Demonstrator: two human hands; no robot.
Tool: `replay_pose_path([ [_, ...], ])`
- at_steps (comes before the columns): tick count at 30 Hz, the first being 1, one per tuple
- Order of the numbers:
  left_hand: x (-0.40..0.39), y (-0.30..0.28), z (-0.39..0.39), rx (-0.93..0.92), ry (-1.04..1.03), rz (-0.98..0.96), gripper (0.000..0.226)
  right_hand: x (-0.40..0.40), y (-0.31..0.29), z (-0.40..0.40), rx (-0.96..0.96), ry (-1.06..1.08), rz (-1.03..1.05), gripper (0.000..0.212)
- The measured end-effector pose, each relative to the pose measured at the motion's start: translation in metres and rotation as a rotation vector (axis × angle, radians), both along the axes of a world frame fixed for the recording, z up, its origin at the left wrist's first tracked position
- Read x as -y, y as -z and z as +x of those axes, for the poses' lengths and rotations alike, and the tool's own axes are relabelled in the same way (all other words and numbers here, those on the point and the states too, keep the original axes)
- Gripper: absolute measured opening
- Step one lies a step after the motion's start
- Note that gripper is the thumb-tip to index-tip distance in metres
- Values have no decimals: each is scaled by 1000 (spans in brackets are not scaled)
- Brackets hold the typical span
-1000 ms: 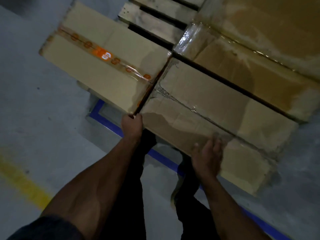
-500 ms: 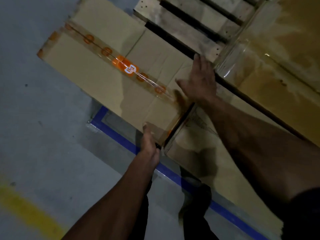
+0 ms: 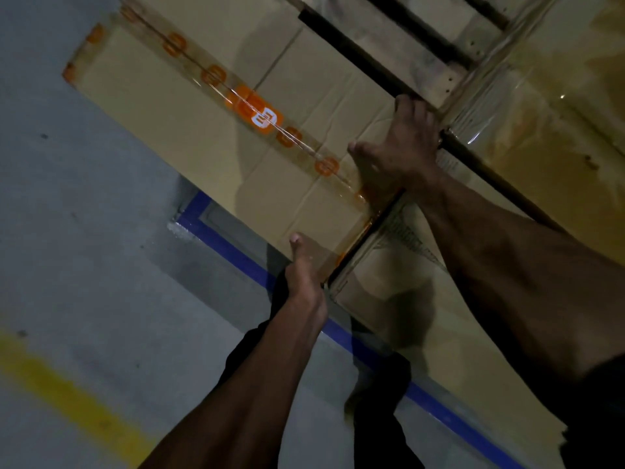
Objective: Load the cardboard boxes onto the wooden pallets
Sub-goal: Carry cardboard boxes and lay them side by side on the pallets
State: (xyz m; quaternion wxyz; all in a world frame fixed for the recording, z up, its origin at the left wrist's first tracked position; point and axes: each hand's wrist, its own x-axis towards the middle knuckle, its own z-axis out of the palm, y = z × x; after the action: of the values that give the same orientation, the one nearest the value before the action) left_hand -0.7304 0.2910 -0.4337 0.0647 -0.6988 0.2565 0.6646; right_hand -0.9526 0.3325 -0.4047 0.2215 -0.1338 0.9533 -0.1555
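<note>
A long cardboard box with orange-logo tape (image 3: 209, 130) lies partly on the wooden pallet (image 3: 399, 52), its left end hanging out over the floor. My left hand (image 3: 306, 269) grips the box's near right corner, thumb on top and fingers hidden under the edge. My right hand (image 3: 402, 147) lies on the far right corner, thumb spread, fingertips hooked over the far edge by a pallet slat. A second plain box (image 3: 406, 299) butts against the taped box's right end. A shiny film-wrapped box (image 3: 541, 130) sits behind that one on the pallet.
Blue floor tape (image 3: 216, 231) marks the pallet bay on the grey concrete. A yellow floor line (image 3: 67, 397) runs at the lower left. My legs (image 3: 378, 418) stand close to the near side of the boxes. Bare pallet slats show at the top.
My right hand left the plain box, reached across to the taped box's far right corner and hooked over its edge. My left hand stayed at the near corner.
</note>
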Motion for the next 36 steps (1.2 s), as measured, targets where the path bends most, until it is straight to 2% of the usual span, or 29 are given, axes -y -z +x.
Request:
replay_pose_path([
  [7,-8,-9,4,19,83,-46,78,-3,-5,0,-6,-20,-18,103],
  [12,-17,-8,7,13,40,-66,85,-5,-5,3,-3,-50,-18,104],
  [15,-20,-9,7,-4,-4,-62,80,-6,-5,3,0,-70,6,106],
  [18,-20,-10,5,-28,38,-77,79,-7,-3,2,8,-83,21,106],
  [22,-23,-11,4,-72,91,-113,70,-11,3,0,-6,-94,39,107],
  [29,-26,-13,0,-23,121,-182,54,-15,7,1,-9,-128,34,106],
  [33,-26,-16,-1,-38,138,-170,46,-14,12,6,6,-136,119,105],
  [36,-24,-19,0,-16,185,-156,42,-12,10,17,17,-148,191,97],
])
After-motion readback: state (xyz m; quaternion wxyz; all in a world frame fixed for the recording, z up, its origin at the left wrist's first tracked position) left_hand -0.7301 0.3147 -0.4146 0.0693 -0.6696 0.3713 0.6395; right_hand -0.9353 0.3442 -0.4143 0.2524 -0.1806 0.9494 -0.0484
